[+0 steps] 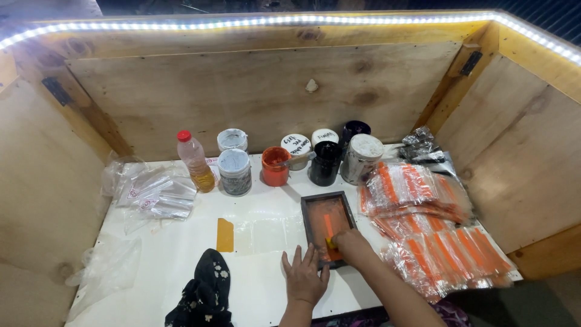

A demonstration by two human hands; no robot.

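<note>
A small dark-framed screen (306, 213) coated in orange ink lies on the white table (260, 218). My right hand (354, 244) rests on the frame's near end, fingers closed on a small yellow squeegee (331, 243) pressed onto the orange mesh. My left hand (304, 278) lies flat with fingers spread on the table, its fingertips touching the frame's near left corner.
Behind the frame stand an open orange ink jar (275, 166), a black jar (325, 163), several lidded tubs (234, 171) and a bottle of yellow liquid (195, 161). Bagged orange items (423, 224) pile at right, clear bags (154, 194) at left. A black floral cloth (203, 293) and yellow card (224, 235) lie near. Plywood walls enclose the table.
</note>
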